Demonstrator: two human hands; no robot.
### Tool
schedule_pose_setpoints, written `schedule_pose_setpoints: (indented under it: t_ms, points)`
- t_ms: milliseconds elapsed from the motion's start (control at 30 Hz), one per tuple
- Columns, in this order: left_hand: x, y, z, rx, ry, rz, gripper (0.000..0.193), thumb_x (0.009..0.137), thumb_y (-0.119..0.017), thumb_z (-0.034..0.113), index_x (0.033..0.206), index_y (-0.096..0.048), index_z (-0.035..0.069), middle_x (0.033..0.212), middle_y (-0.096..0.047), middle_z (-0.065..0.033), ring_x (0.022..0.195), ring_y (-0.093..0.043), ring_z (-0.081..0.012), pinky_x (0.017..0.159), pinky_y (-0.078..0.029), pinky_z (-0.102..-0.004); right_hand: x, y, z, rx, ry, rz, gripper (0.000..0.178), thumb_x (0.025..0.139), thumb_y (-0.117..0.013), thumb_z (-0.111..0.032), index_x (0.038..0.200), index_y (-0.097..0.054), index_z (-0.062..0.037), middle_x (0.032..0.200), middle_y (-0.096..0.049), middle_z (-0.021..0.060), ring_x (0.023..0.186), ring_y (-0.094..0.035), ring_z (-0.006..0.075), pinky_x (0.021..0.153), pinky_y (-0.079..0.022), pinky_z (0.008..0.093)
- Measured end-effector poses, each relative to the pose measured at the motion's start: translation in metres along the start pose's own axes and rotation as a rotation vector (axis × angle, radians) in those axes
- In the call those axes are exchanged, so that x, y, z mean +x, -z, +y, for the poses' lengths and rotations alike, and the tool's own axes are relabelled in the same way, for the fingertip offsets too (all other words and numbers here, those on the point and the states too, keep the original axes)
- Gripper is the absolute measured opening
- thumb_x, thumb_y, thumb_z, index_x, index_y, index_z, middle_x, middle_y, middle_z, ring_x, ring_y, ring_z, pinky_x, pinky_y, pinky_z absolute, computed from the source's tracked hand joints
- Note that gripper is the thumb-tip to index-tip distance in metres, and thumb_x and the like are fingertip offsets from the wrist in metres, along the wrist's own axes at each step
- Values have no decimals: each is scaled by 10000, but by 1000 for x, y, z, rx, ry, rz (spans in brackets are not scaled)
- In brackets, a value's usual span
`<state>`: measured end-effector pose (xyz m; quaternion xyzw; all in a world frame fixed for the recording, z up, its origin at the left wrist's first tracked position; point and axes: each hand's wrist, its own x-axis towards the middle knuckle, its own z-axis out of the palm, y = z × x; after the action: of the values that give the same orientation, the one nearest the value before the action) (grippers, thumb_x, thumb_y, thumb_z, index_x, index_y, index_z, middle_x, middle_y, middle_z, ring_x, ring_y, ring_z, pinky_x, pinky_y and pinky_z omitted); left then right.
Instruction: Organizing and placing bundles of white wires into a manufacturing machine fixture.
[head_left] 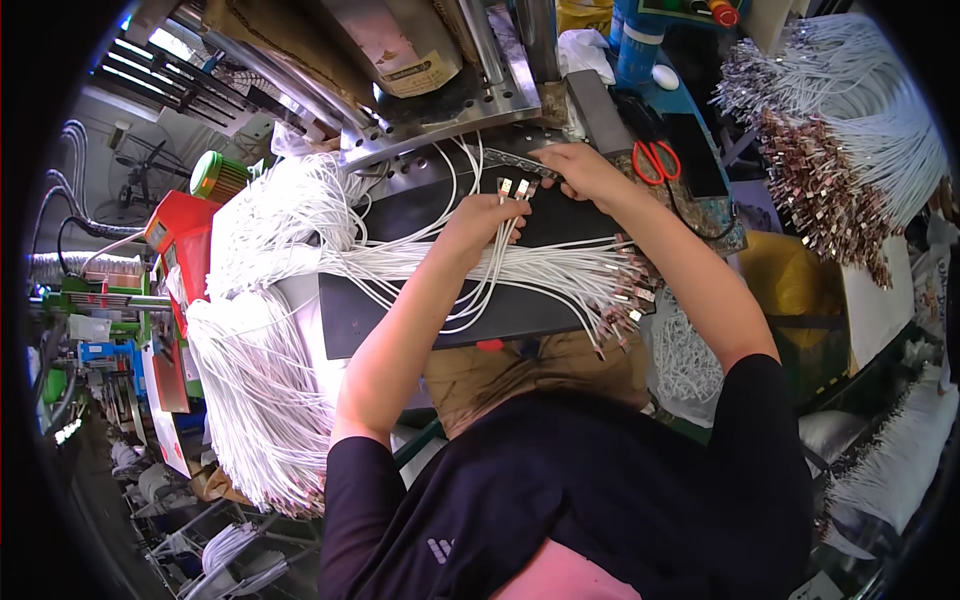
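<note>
My left hand [478, 226] is closed round a few white cables [492, 262], whose metal plug ends [513, 187] stick up past the fingers. Just beyond it on the right, my right hand [580, 172] has its fingers curled in at a metal fixture [505, 158]; whatever they pinch is hidden. Below both hands a large bundle of white cables [540, 268] lies across a black board [350, 325]. Its plug ends [625, 300] fan out at the board's right side.
A steel press frame [450, 125] stands in front of me. Red-handled scissors [655, 163] and a black phone [695, 155] lie at the right. Heaped white cables [265, 390] fill the left side; more cables [850, 130] are stacked at the far right. A clear bag [688, 365] hangs beside my lap.
</note>
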<state>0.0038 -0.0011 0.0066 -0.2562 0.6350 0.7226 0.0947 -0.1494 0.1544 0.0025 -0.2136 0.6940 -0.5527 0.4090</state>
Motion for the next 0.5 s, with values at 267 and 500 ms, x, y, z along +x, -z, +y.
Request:
schedule_pose_setpoints:
  t_ms: [267, 500]
  points:
    - [-3, -5, -2, -31, -54, 18, 222, 881, -711, 200, 963, -699, -7, 822, -665, -51, 694, -620, -129, 657, -500, -252, 15, -17, 22, -217, 389, 138, 325, 955, -552, -226, 1172, -669, -15, 808, -696, 101, 601, -621, 160, 555, -472, 297]
    - [-1, -7, -3, -67, -102, 32, 248, 918, -680, 217, 1012, -705, -11, 827, -660, -45, 701, -619, -130, 670, -504, -258, 17, -13, 29, -329, 343, 132, 331, 864, -627, -232, 1079, -707, 7, 831, -712, 143, 787, -687, 222, 734, -515, 334]
